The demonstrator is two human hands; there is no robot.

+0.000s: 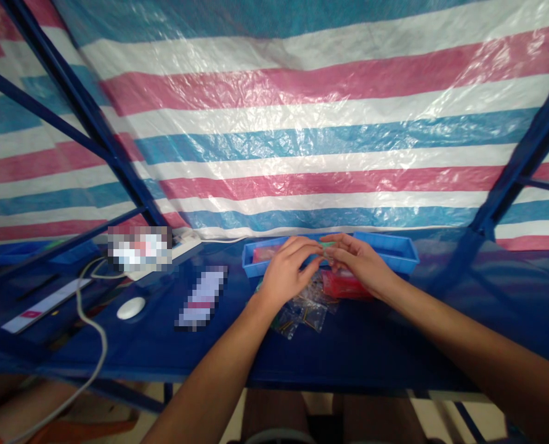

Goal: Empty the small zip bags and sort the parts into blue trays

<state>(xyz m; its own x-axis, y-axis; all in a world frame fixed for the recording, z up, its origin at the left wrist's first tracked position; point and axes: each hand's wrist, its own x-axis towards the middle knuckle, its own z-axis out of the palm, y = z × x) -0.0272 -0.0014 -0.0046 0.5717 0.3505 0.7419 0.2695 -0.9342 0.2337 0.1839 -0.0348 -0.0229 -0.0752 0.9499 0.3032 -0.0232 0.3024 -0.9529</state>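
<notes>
My left hand [286, 268] and my right hand [355, 256] meet over the table, their fingertips close together. Between them is a small green and clear packet [328, 245], pinched by the fingers of both hands and partly hidden by them. Below lies a loose pile of small clear plastic bags [313, 314] with thin brass-coloured pieces inside. Red plastic packets [343, 287] lie under my right hand, beside the pile. Some green material shows at the pile's left edge, mostly covered by my left wrist.
Behind my hands stand a blue tray [251, 269] holding reddish packets and a second blue tray [406, 262]. To the left are a blurred-out phone-like slab [203, 297], a white oval object [130, 308], a white power strip [186, 245] and a cable [99, 345]. Blue frame bars flank the table.
</notes>
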